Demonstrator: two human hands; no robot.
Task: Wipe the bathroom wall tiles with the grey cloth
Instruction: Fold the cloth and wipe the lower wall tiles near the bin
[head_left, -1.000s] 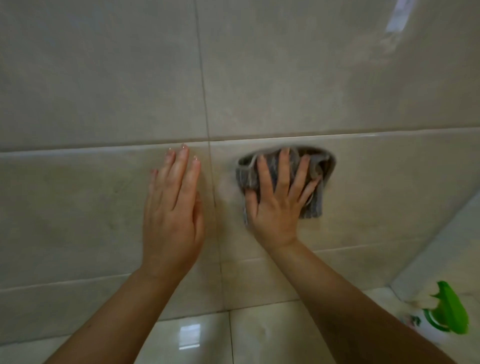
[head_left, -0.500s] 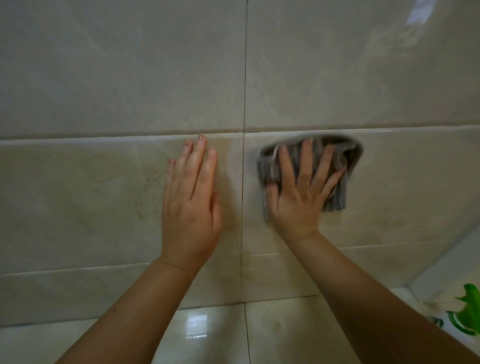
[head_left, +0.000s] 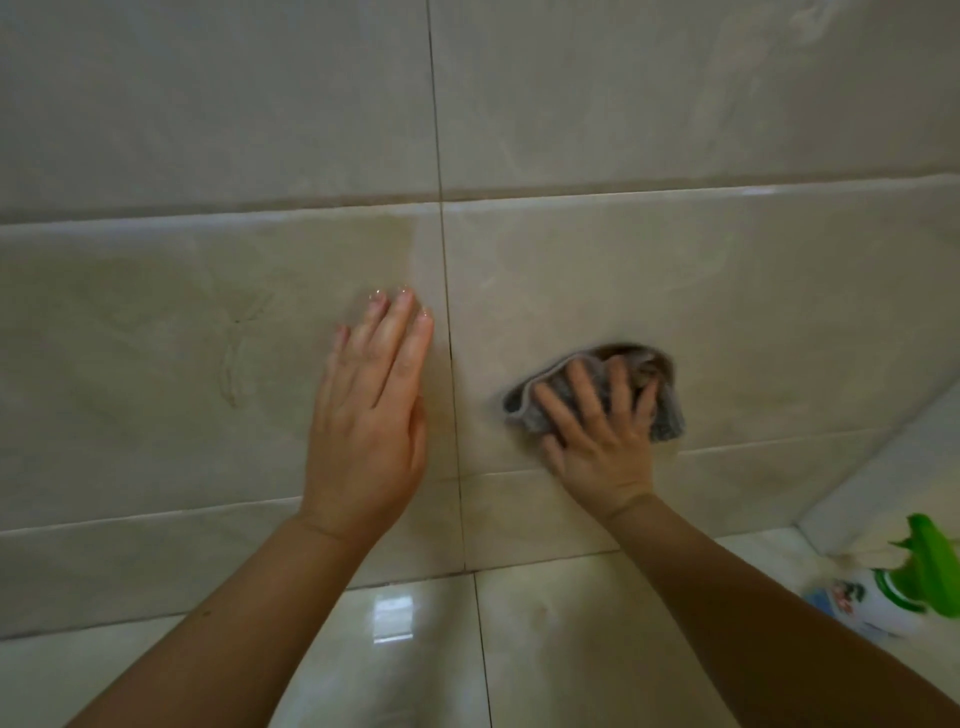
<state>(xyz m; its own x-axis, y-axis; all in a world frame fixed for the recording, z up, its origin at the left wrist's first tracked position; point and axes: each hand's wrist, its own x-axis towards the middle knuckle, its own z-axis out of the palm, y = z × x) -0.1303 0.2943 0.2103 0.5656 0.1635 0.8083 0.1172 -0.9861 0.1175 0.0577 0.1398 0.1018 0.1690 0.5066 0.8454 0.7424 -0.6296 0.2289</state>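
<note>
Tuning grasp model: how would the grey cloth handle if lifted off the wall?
Probably floppy: the cloth bunches and folds under the right hand. Likely light: spread fingers alone pin it to the wall. It would probably fall if released.

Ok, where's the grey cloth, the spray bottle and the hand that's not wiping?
grey cloth (head_left: 667, 421), head view, on its lower right corner.
spray bottle (head_left: 867, 605), head view, on its white body.
left hand (head_left: 363, 436), head view, on the back of the hand.
</note>
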